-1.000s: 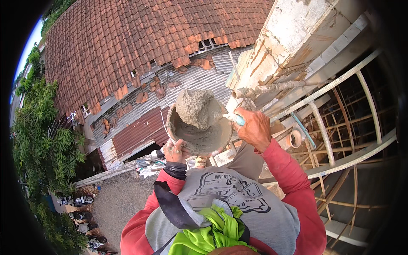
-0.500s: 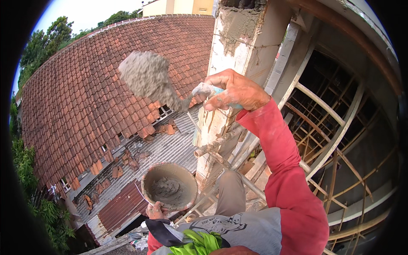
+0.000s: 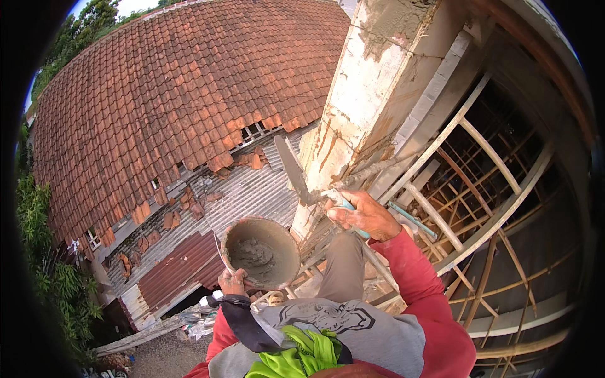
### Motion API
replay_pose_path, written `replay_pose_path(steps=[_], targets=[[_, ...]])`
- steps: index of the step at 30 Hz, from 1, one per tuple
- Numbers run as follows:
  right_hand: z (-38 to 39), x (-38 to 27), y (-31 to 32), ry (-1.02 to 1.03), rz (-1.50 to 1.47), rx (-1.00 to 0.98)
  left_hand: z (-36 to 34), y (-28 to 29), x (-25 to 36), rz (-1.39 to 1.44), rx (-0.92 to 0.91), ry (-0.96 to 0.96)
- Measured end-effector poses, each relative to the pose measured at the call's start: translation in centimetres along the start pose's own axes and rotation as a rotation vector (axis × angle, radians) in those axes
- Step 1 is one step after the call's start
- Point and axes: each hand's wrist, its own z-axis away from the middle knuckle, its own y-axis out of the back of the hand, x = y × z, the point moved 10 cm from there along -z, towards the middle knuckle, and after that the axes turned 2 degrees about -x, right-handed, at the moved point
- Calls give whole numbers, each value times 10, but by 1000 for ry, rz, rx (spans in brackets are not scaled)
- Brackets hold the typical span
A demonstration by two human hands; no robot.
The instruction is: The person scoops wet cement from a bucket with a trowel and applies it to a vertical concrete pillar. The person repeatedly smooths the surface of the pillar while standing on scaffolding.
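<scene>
Mortar pan (image 3: 262,252), round and grey with wet mix low in its bottom, sits at waist height in front of the column (image 3: 372,107), left hand (image 3: 232,281) closed on its near rim. Trowel (image 3: 295,171), raised and loaded half a second ago, is now down and bare-bladed, right hand (image 3: 364,214) wrapped shut around the handle, so that throw looks spent (fresh grey patch high on the column). No packages, labels or signs; tiled roof (image 3: 176,107) below left.

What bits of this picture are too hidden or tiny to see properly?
- Head view: the trowel handle, wrapped inside the right hand.
- The mortar bowl underside and the left hand palm, hidden behind the bowl.
- The column top, cut off by the picture's edge.
- Things on the ground below: too small.
</scene>
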Motion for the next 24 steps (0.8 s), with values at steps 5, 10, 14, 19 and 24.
replay_pose_path(steps=[5, 10, 14, 19, 24], targets=[[29, 136, -70, -85, 514, -197, 3, -41, 57, -388, -166, -125], [-16, 134, -112, -36, 1367, -73, 16, -60, 75, -600, -189, -251], [-10, 139, -168, 181, 1414, -153, 6, -71, 94, -539, -148, -242], [-23, 105, -118, 125, 1385, 42, 24, -75, 100, -490, -100, -253], [7, 138, -137, 85, 1321, -144, 20, -64, 106, -629, -17, -402]])
